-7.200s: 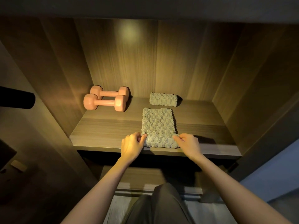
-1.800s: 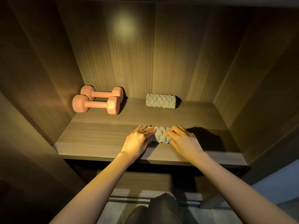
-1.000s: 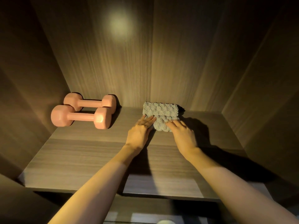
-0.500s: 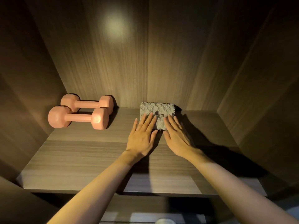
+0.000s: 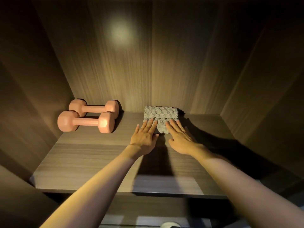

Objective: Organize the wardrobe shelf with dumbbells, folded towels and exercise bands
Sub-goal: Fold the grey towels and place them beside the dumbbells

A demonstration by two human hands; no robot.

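Observation:
Two grey folded towels lie at the back middle of the wooden shelf [image 5: 92,155]. The rear towel [image 5: 160,112] sits against the back wall, and the front towel [image 5: 162,127] butts up against it. My left hand [image 5: 144,137] and my right hand [image 5: 180,139] lie flat with straight fingers, fingertips touching the front towel's near edge on either side. Two pink dumbbells rest side by side at the back left, the near dumbbell [image 5: 86,122] in front of the far dumbbell [image 5: 94,108]. No exercise bands are in view.
The wardrobe's side walls and back wall [image 5: 148,63] close the shelf in on three sides. The shelf's front edge [image 5: 125,190] runs below my forearms. A lower level shows dimly beneath it.
The front towel has been folded small and slid back against the rear towel. Since half a second ago my hands have drawn back slightly, so more of the front towel shows.

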